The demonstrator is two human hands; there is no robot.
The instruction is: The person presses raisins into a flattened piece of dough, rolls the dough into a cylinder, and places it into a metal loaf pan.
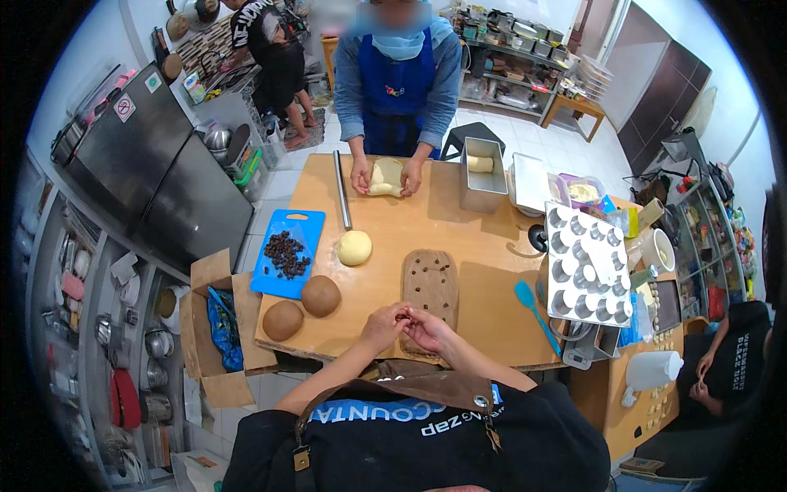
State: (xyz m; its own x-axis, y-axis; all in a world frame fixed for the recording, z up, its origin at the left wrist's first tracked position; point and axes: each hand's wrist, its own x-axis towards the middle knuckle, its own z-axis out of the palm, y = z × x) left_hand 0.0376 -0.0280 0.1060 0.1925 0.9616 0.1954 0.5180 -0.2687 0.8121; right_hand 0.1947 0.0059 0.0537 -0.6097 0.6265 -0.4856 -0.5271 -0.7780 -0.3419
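Note:
A flat oblong sheet of brown dough (430, 307) lies before me, dotted with several small dark pieces (420, 289). Over its near end, my left hand (384, 326) and my right hand (428, 330) meet with fingers pinched together. Whatever they hold is too small to make out. Two round brown dough balls (320, 296) rest at the near left of the table, with a pale yellow dough ball (354, 248) beyond them. A heap of dark pieces (285, 255) sits on a blue cutting board (305, 221).
Across the wooden table (492, 287), a person's hands stretch pale dough (385, 176). A metal rolling pin (342, 190) and a loaf tin (484, 197) flank them. At right are a blue spatula (537, 318) and a muffin tray (586, 264); an open cardboard box (221, 385) stands at left.

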